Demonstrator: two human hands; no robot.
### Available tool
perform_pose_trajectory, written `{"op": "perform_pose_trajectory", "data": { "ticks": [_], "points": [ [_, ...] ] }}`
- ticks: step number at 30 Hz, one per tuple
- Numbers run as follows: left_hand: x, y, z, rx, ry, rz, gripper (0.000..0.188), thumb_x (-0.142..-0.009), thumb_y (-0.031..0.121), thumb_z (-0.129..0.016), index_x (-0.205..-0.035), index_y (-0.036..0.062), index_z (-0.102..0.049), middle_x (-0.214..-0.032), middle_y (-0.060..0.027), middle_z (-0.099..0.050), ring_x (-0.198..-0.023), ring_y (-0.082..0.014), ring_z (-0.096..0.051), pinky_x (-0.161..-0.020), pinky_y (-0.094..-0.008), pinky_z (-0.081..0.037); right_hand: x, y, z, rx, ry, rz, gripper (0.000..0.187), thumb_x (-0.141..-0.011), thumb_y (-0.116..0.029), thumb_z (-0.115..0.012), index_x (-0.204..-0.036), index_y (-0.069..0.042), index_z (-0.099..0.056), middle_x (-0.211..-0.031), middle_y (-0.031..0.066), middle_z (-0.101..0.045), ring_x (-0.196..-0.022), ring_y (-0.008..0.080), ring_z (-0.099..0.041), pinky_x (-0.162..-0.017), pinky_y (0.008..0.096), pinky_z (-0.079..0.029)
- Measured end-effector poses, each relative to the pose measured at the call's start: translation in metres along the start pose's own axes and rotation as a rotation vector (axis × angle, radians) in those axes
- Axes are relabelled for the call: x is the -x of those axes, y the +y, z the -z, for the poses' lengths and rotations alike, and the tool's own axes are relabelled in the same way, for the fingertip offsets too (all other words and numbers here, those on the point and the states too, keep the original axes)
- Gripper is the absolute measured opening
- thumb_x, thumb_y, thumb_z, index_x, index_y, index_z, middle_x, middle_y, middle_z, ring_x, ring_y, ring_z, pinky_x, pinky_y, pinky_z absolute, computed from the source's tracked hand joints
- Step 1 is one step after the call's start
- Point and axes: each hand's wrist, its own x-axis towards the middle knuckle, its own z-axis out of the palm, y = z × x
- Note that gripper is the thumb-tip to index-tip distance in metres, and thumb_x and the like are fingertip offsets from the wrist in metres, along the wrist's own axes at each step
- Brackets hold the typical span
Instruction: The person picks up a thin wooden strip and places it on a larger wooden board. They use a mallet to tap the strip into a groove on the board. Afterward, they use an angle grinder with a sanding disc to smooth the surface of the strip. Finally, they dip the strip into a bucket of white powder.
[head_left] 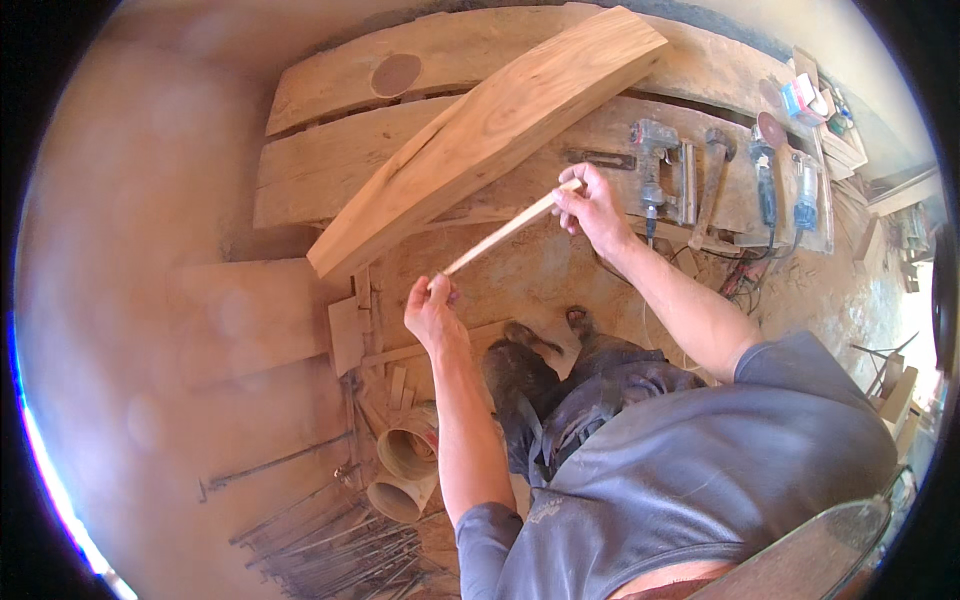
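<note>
A thin, pale wooden strip (505,231) is stretched between my two hands in front of the workbench. My left hand (432,310) pinches its lower, near end. At the upper, far end my right hand (594,210) grips it between thumb and fingers. Just beyond the strip, a long thick wooden beam (490,135) lies slantwise across the bench, its near left end jutting over the edge. Both hands are apart from the beam.
On the plank workbench (320,175) to the right lie a nail gun (654,165), a hammer (712,180), an angle grinder (766,170) and a blue power tool (806,190). A sanding disc (396,74) rests at the back. Pipes (405,452) and metal rods (340,550) cover the floor at left.
</note>
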Motion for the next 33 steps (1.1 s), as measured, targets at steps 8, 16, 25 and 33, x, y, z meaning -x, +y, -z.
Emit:
{"op": "perform_pose_trajectory", "data": {
  "ticks": [8, 16, 25, 33],
  "points": [
    [-0.155, 0.039, -0.045, -0.663, -0.179, -0.567, 0.019, -0.09, 0.011, -0.072, -0.095, -0.0073, -0.072, -0.079, -0.0109, -0.065, -0.069, -0.0206, -0.06, -0.068, -0.0322, -0.049, -0.127, -0.03, -0.055, 0.026, 0.178, -0.051, 0.025, -0.092, -0.004, -0.069, -0.116, 0.0, -0.063, -0.078, 0.0095, -0.066, -0.057, 0.0125, -0.06, -0.045, 0.0252, -0.045],
    [-0.238, 0.015, -0.029, -1.164, -0.113, -0.813, 0.051, -0.08, 0.025, -0.083, -0.121, 0.0014, -0.063, -0.138, -0.0196, -0.052, -0.132, -0.041, -0.042, -0.108, -0.0561, -0.036, -0.207, 0.023, -0.075, 0.213, 0.363, -0.102, 0.038, -0.093, -0.006, -0.069, -0.129, 0.002, -0.061, -0.079, 0.0069, -0.066, -0.059, 0.0122, -0.06, -0.049, 0.0267, -0.045],
    [-0.267, 0.018, -0.054, -1.158, -0.213, -0.807, 0.075, -0.078, 0.036, -0.085, -0.134, -0.0037, -0.054, -0.14, -0.0204, -0.053, -0.137, -0.0444, -0.038, -0.114, -0.0594, -0.029, -0.236, 0.018, -0.072, 0.246, 0.384, -0.148, 0.043, -0.093, -0.006, -0.07, -0.132, 0.005, -0.058, -0.078, 0.0068, -0.063, -0.06, 0.0134, -0.06, -0.049, 0.0273, -0.045],
    [-0.267, 0.022, -0.069, -1.163, -0.157, -0.667, 0.074, -0.075, 0.037, -0.086, -0.133, 0.0019, -0.056, -0.134, -0.0169, -0.057, -0.133, -0.0398, -0.042, -0.116, -0.0586, -0.026, -0.254, 0.023, -0.073, 0.213, 0.32, -0.164, 0.044, -0.092, -0.005, -0.07, -0.133, 0.004, -0.058, -0.078, 0.0069, -0.063, -0.058, 0.013, -0.058, -0.046, 0.0271, -0.043]
  ]
}}
